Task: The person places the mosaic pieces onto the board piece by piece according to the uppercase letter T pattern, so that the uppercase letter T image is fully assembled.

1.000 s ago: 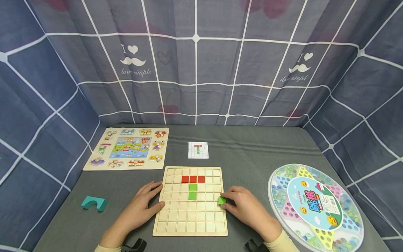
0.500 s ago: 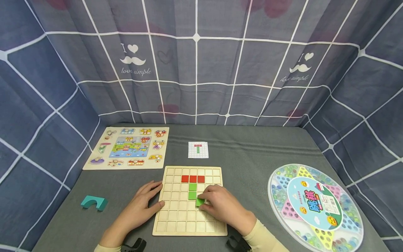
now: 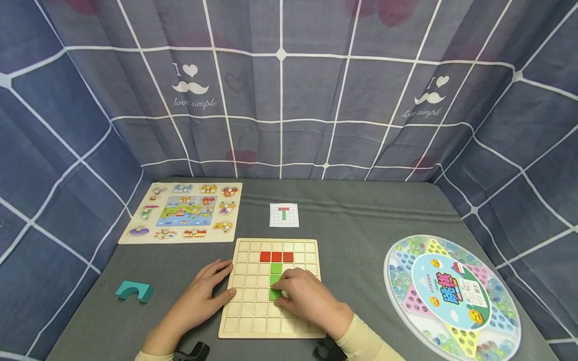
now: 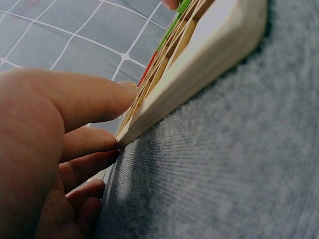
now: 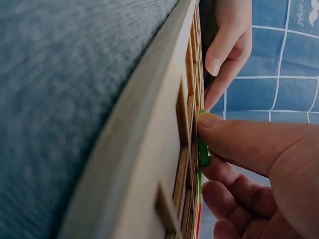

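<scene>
A wooden grid board (image 3: 246,321) lies on the grey cloth, with a row of red square tiles (image 3: 276,257) near its far side. Below the middle red one, green square tiles (image 3: 276,268) run in a column. My right hand (image 3: 311,301) pinches another green square tile (image 3: 274,295) between thumb and fingers, at the lower end of that column. In the right wrist view this tile (image 5: 203,152) stands tilted at the grid's surface. With fingers extended, my left hand (image 3: 198,293) touches the board's left edge; its thumb (image 4: 107,102) rests at the rim.
A small printed card (image 3: 284,220) showing a red and green T lies behind the board. A picture puzzle board (image 3: 131,235) is back left, a teal arch block (image 3: 135,290) left. A round marble game (image 3: 451,291) sits at right. Curtains surround the table.
My right hand has carried the green tile from beyond the board's right edge leftward to the end of the green column. My left hand has stayed at the left edge.
</scene>
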A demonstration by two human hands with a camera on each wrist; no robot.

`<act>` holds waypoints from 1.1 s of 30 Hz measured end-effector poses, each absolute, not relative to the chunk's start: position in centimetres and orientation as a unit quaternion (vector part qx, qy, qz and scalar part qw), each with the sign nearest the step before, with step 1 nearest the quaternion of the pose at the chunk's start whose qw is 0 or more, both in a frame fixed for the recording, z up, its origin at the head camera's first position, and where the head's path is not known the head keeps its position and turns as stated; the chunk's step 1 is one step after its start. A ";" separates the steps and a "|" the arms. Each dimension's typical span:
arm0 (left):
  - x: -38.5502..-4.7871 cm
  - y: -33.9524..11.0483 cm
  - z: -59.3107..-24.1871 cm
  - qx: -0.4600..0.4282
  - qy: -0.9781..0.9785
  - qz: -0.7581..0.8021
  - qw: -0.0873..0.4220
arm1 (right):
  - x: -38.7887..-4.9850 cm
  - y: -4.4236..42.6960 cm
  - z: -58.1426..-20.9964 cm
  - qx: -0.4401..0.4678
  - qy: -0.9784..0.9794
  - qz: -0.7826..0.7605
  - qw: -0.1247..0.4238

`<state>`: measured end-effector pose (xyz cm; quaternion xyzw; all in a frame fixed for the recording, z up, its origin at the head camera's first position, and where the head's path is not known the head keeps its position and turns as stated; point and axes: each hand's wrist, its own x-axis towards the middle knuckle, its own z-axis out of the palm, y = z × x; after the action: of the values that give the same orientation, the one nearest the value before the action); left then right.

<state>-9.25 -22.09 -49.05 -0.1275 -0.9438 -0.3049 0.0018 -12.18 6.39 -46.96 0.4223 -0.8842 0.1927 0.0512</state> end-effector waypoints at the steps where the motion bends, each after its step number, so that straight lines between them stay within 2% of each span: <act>1: -9.2 -22.1 -49.0 -0.127 -0.944 -0.304 0.002 | -12.2 6.4 -47.0 0.423 -0.884 0.193 0.053; 33: -9.2 -22.0 -49.0 -0.126 -0.944 -0.304 0.005 | -12.2 7.3 -47.1 0.406 -0.888 0.205 0.065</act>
<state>-9.20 -22.00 -48.97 -0.1256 -0.9444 -0.3038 0.0047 -12.21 7.34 -47.15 0.4060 -0.8882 0.2050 0.0652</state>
